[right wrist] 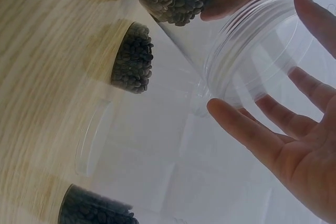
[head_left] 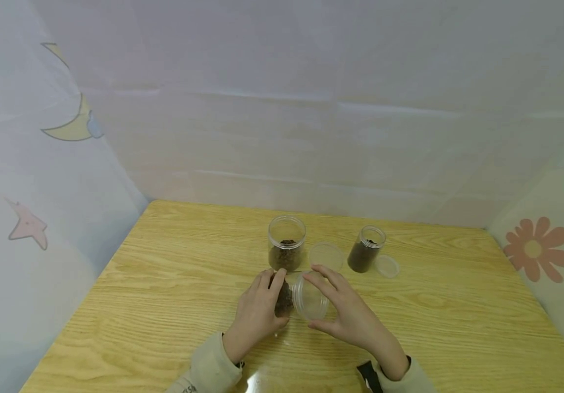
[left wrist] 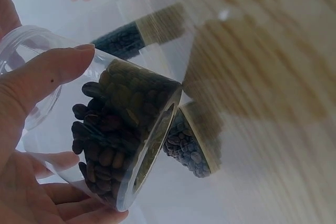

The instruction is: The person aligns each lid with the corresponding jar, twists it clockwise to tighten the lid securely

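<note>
My left hand (head_left: 257, 311) grips a clear jar of dark coffee beans (left wrist: 121, 135), thumb on one side and fingers on the other. The jar is tilted over, its mouth facing right and its beans heaped toward the base. My right hand (head_left: 353, 314) holds the clear lid (head_left: 313, 297) at the jar's mouth, thumb and fingertips spread around its rim. In the right wrist view the fingertips (right wrist: 218, 107) lie right at the ridged edge of the lid.
Behind the hands stands a wide open jar (head_left: 287, 243) partly filled with beans. A clear lid (head_left: 326, 256) lies beside it. Farther right are a narrower open jar (head_left: 364, 251) of dark beans and a small lid (head_left: 387, 266). A cloth backdrop (head_left: 311, 153) rises behind the wooden table (head_left: 179, 262).
</note>
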The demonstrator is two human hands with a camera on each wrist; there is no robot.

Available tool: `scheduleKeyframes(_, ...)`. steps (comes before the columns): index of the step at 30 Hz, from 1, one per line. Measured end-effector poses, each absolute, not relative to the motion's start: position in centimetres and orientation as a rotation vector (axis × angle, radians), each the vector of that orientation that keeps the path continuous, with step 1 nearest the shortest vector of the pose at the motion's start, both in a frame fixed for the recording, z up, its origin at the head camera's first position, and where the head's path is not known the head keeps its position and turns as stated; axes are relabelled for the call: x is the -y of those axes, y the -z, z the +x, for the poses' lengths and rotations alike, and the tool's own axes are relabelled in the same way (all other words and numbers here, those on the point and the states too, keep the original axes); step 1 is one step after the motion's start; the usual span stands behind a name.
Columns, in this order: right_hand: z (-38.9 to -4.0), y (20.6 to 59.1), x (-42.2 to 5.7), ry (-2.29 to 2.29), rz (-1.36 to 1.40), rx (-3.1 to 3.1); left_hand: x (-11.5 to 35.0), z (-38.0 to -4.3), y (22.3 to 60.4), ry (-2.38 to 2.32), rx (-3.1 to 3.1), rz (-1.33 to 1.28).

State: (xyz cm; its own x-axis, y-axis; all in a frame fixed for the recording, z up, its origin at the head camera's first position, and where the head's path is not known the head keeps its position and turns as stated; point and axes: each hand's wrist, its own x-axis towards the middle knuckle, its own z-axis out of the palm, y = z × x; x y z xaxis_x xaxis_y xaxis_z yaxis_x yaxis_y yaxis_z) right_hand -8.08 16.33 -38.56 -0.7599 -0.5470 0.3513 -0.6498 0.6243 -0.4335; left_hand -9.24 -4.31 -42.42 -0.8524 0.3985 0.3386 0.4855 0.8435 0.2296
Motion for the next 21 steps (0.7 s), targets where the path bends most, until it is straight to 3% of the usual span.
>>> scheduleKeyframes(21,-7.93,38.77,-16.09,-0.979,0.852,2.693,4.21,-9.23,42.53,0.428,2.722,-0.683)
